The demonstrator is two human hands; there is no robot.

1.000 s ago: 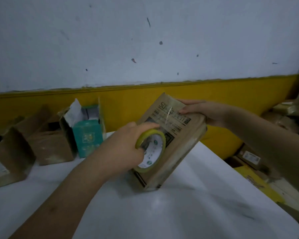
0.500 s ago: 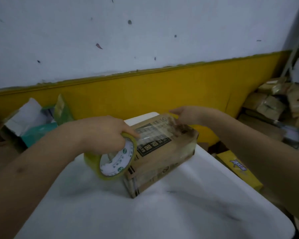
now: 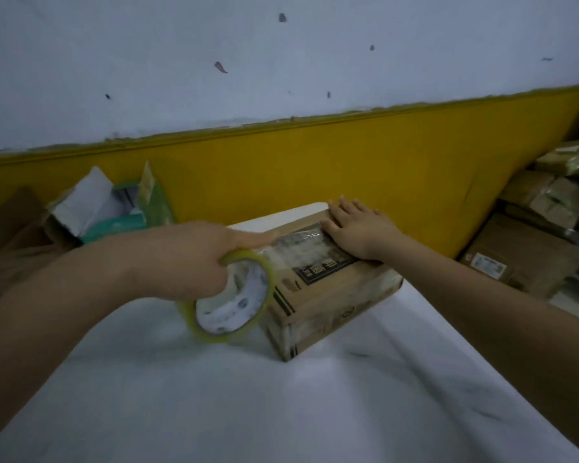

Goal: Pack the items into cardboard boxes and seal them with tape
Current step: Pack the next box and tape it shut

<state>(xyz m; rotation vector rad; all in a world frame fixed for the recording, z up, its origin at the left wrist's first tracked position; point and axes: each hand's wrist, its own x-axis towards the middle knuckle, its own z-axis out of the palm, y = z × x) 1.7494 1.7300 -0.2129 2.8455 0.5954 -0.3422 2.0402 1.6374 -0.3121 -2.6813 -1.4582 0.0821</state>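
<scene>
From my station I saw the cardboard box (image 3: 331, 295) lying flat on the white table (image 3: 281, 396), near its far edge and turned a little, so that one corner pointed toward the camera. The left hand (image 3: 181, 259) gripped the tape roll (image 3: 231, 302) — the fingers were curled over the top of the yellowish ring, and the forefinger reached forward onto the near edge of the box top. The roll stood on its edge just beside the left end of the box. I could not tell whether it rested on the table, because the view was blurred there. A strip of clear tape (image 3: 301, 248) ran from the roll across the top of the box, over the dark printed label. The right hand (image 3: 358, 228) lay flat on the far part of the box top, palm down, with the fingers straight and a little spread — it pressed on the tape and held nothing.

Behind the left arm, by the wall, stood a teal carton (image 3: 114, 225) with its white flaps open, and beside it some open brown boxes (image 3: 14, 248). To the right of the table, lower down, was a pile of cardboard parcels (image 3: 522, 262) against the yellow band (image 3: 348, 162) of the wall.
</scene>
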